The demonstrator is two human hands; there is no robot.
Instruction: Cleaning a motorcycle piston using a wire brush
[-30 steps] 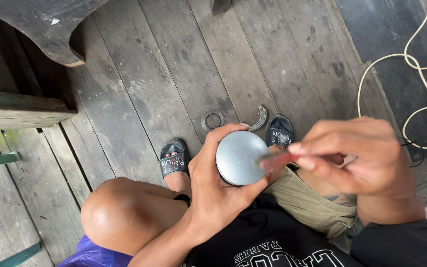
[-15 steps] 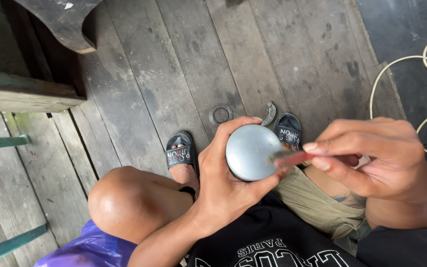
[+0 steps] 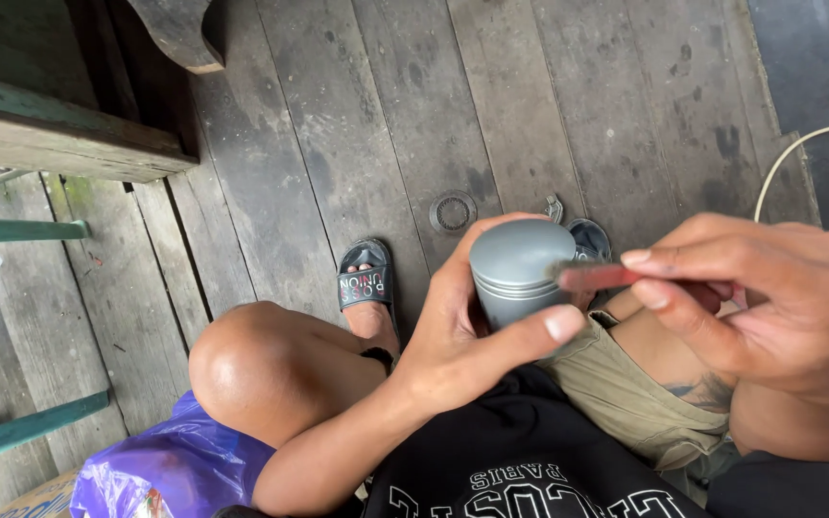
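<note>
My left hand [image 3: 453,336] curls upward, thumb stretched across, its grip closed around what it holds. My right hand [image 3: 769,297] reaches in from the right, thumb and forefinger pinched.

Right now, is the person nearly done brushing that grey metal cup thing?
Hard to say exactly. Its flat top already looks smooth and evenly grey. In hand: the left hand grips the grey grooved cylinder, and the right hand holds a red-handled brush against its upper edge. What seems left are the grooves around its side. A ring-shaped part lies untouched on the wooden floor.
</note>
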